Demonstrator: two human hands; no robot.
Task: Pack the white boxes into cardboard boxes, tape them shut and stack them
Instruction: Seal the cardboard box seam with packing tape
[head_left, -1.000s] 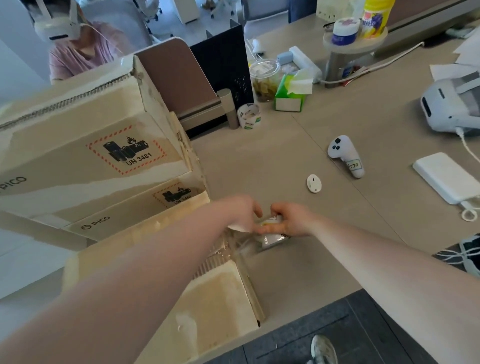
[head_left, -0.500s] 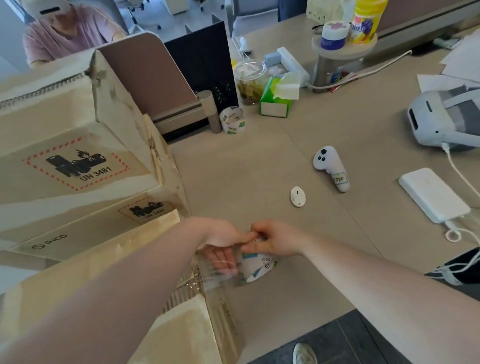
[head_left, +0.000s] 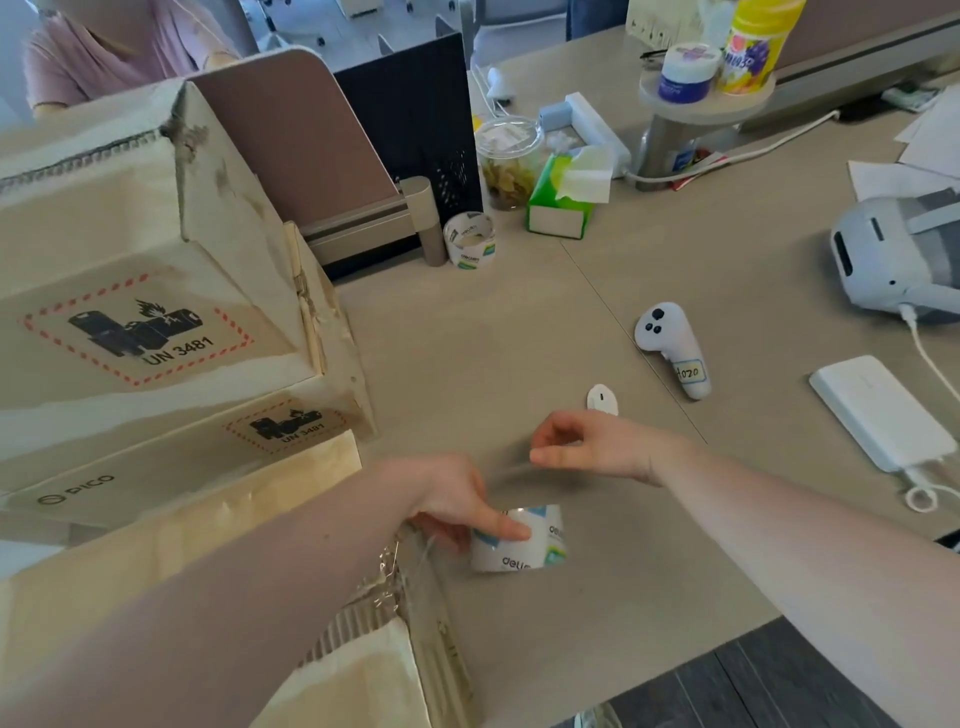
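Note:
My left hand (head_left: 457, 512) grips a roll of clear packing tape (head_left: 524, 540) with a white printed core, just off the corner of the nearest cardboard box (head_left: 218, 571). My right hand (head_left: 576, 444) is raised a little above and to the right of the roll, thumb and fingers pinched together; a faint clear strip of tape seems to run from it towards the roll. Crumpled clear tape lies on the box corner (head_left: 389, 577). Behind that box two cardboard boxes with UN 3481 labels are stacked (head_left: 135, 291). No white boxes are in sight.
A second tape roll (head_left: 470, 241) stands by the desk divider. On the table lie a white controller (head_left: 672, 348), a small white oval piece (head_left: 602, 400), a power bank (head_left: 883, 410), a headset (head_left: 898, 254), a tissue box (head_left: 563, 195) and a jar. A person sits beyond the divider.
My hands have parted: the right one pulled up and to the right away from the roll, while the left one kept the roll low by the box corner.

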